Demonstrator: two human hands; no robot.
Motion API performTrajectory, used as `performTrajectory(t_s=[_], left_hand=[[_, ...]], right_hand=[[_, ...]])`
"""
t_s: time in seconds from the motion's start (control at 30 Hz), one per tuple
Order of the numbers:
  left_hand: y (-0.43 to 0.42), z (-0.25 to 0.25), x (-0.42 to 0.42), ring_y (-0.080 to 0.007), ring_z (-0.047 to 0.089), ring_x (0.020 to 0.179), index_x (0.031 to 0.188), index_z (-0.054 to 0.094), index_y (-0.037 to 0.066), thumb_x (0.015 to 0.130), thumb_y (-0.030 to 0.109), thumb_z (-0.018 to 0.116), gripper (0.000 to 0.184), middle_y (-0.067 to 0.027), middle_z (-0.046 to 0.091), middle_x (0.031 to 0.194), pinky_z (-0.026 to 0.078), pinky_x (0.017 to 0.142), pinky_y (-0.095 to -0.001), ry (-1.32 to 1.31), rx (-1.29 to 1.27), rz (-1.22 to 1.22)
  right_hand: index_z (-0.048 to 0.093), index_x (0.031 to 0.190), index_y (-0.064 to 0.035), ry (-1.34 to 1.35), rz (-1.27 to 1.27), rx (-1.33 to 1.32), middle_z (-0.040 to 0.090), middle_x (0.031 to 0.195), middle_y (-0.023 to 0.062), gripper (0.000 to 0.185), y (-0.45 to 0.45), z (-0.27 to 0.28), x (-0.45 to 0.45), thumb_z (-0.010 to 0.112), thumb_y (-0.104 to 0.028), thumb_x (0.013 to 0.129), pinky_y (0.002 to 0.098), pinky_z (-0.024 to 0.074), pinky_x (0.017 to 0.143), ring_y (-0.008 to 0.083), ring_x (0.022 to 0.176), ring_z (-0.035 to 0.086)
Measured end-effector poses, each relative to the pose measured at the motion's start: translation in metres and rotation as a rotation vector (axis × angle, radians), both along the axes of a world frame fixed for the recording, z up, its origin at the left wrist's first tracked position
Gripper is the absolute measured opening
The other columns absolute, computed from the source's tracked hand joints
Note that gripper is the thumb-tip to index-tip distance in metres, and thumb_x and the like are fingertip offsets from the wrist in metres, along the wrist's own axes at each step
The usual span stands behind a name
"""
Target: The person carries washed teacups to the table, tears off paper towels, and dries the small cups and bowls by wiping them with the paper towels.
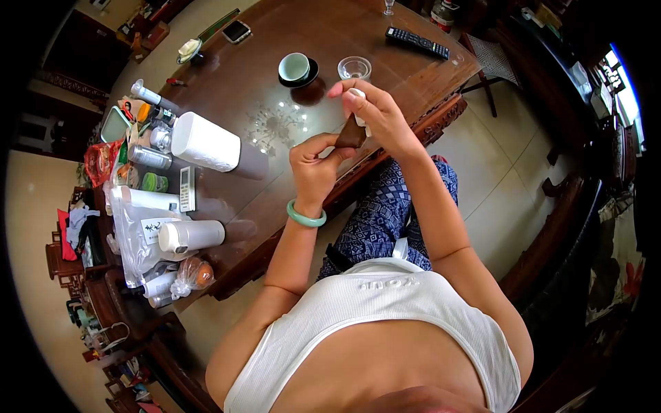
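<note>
Beside a glossy surface (237,76), my left grip (315,160) pinches a brown piece (351,134), thumb against curled fingers. My right grip (383,118), fingers bent, clasps a white wad (361,122).

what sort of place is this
Probably a living or sitting room in a home: there's a carved wooden table with a pale green cup and a black remote control on it.

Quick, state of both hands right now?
Left hand: closed, pinching the brown piece.
Right hand: holding a white wad at the brown piece.
</note>
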State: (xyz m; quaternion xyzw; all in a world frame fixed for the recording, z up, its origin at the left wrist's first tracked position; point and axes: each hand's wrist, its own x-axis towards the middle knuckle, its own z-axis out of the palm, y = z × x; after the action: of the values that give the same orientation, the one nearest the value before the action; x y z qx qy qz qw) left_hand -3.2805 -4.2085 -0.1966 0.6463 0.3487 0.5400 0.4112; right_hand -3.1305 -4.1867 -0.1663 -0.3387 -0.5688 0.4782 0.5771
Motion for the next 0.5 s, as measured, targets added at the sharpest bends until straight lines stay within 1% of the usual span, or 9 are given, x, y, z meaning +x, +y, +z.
performTrajectory(t_s=[0.03, 0.07, 0.13, 0.17, 0.2, 0.27, 0.33, 0.43, 0.5], left_hand=[[-0.001, -0.001, 0.0, -0.0098, 0.061, 0.067, 0.08, 0.069, -0.004, 0.066, -0.011, 0.071, 0.016, -0.0043, 0.069, 0.074, 0.049, 0.065, -0.0233, -0.045, -0.043, -0.013], [-0.001, -0.002, 0.002, -0.0098, 0.061, 0.067, 0.08, 0.069, -0.004, 0.066, -0.011, 0.071, 0.016, -0.0043, 0.069, 0.074, 0.049, 0.065, -0.0233, -0.046, -0.042, -0.017], [-0.004, -0.004, 0.006, -0.0103, 0.06, 0.066, 0.079, 0.069, -0.004, 0.067, -0.009, 0.073, 0.014, -0.0032, 0.068, 0.074, 0.048, 0.064, -0.0226, -0.522, -0.246, -0.114], [-0.004, -0.005, 0.007, -0.0104, 0.06, 0.068, 0.081, 0.068, -0.003, 0.069, -0.007, 0.075, 0.014, -0.0024, 0.067, 0.076, 0.047, 0.067, -0.0228, -0.47, -0.223, -0.068], [-0.002, -0.007, 0.009, -0.0104, 0.06, 0.068, 0.081, 0.068, -0.003, 0.069, -0.007, 0.075, 0.014, -0.0024, 0.067, 0.076, 0.047, 0.067, -0.0228, -0.471, -0.218, -0.065], [0.003, -0.01, 0.013, -0.01, 0.06, 0.075, 0.087, 0.068, -0.002, 0.071, -0.005, 0.075, 0.017, -0.0024, 0.067, 0.083, 0.046, 0.073, -0.0229, -0.644, -0.339, -0.091], [0.005, -0.01, 0.014, -0.0108, 0.06, 0.084, 0.094, 0.067, -0.001, 0.075, -0.002, 0.074, 0.02, -0.0035, 0.067, 0.092, 0.045, 0.077, -0.0233, -0.752, -0.397, -0.094], [0.009, -0.01, 0.013, -0.0179, 0.061, 0.099, 0.106, 0.062, 0.001, 0.082, 0.008, 0.07, 0.026, -0.0078, 0.064, 0.109, 0.048, 0.096, -0.0311, -0.699, -0.423, -0.091], [0.01, -0.011, 0.014, -0.0182, 0.062, 0.099, 0.107, 0.062, 0.0, 0.083, 0.007, 0.068, 0.025, -0.0083, 0.064, 0.109, 0.049, 0.095, -0.0314, -0.703, -0.45, -0.073]], right_hand=[[0.06, 0.103, -0.0056, -0.001, -0.001, 0.001, 0.046, 0.072, -0.0035, 0.025, 0.0, -0.001, 0.0, 0.051, -0.029, 0.096, 0.0206, 0.0351, 0.059, 0.0045, 0.066, 0.041], [0.059, 0.106, -0.0052, 0.214, 0.086, -0.099, 0.048, 0.073, -0.003, 0.027, 0.001, -0.003, -0.001, 0.053, -0.029, 0.096, 0.0208, 0.0373, 0.06, 0.0051, 0.066, 0.044], [0.057, 0.114, -0.0043, 0.646, 0.266, -0.3, 0.053, 0.076, -0.0019, 0.033, 0.0, -0.012, -0.004, 0.055, -0.031, 0.095, 0.0211, 0.0417, 0.063, 0.0063, 0.067, 0.05], [0.059, 0.11, -0.0047, 0.732, 0.228, -0.328, 0.057, 0.092, 0.0024, 0.027, -0.001, -0.021, -0.006, 0.048, -0.027, 0.098, 0.0251, 0.048, 0.072, 0.0101, 0.078, 0.056], [0.059, 0.11, -0.0047, 0.731, 0.233, -0.325, 0.057, 0.092, 0.0024, 0.027, -0.005, -0.018, -0.011, 0.048, -0.027, 0.098, 0.0251, 0.048, 0.072, 0.0101, 0.078, 0.056], [0.058, 0.109, -0.0052, 0.797, -0.105, -0.309, 0.058, 0.094, 0.0032, 0.027, -0.013, -0.01, -0.025, 0.046, -0.027, 0.099, 0.025, 0.0488, 0.068, 0.0102, 0.078, 0.056], [0.053, 0.115, -0.0062, 0.68, -0.083, -0.313, 0.058, 0.089, 0.0041, 0.031, -0.011, -0.021, -0.021, 0.045, -0.032, 0.099, 0.0246, 0.046, 0.061, 0.01, 0.074, 0.055], [0.048, 0.111, -0.0065, 0.044, -0.49, -0.082, 0.055, 0.084, 0.0028, 0.026, -0.011, -0.032, -0.011, 0.039, -0.028, 0.101, 0.022, 0.041, 0.064, 0.0076, 0.073, 0.049], [0.048, 0.11, -0.0062, 0.071, -0.445, -0.019, 0.053, 0.082, 0.0027, 0.024, -0.014, -0.035, -0.003, 0.039, -0.027, 0.1, 0.0224, 0.0404, 0.064, 0.008, 0.073, 0.049]])
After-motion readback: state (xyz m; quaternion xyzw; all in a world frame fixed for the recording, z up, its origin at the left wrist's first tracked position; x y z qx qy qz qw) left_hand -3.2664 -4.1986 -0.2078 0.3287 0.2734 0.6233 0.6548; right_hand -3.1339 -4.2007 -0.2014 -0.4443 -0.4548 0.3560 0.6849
